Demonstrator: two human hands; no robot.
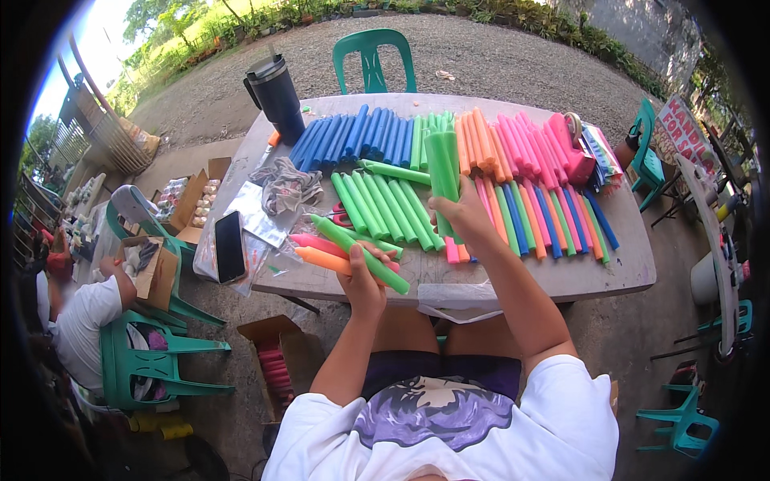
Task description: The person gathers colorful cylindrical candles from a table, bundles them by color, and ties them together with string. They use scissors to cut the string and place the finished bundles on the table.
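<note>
My left hand is closed around a few candles: a green candle lies slanting across a pink candle and an orange candle. Over the table's middle, my right hand grips a bundle of green candles, held upright. Between the hands lies a row of green candles. Farther back are blue candles, orange candles and pink candles. A row of mixed-colour candles sits right of my right hand.
A dark tumbler, a crumpled cloth and a phone occupy the table's left side. A tape roll is at the right. Below stands a cardboard box of pink candles. A person sits at left; a green chair stands opposite.
</note>
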